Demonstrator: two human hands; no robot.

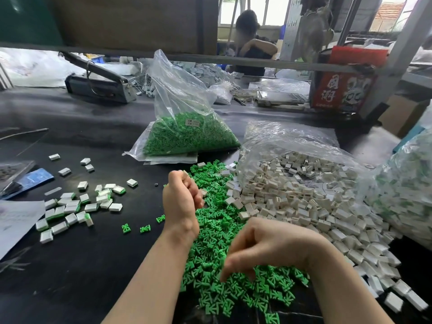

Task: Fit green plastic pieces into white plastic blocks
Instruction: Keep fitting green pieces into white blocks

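L hand point(181, 198) curled at pile's 11 o'clock, contents can't tell. R hand point(264, 246) fingers bent down onto green pieces point(215, 232) at centre of table point(81, 265). White blocks point(304, 206) at 3 o'clock.

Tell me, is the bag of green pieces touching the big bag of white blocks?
Apart. The head view shows black table between the green bag and white-block bag.
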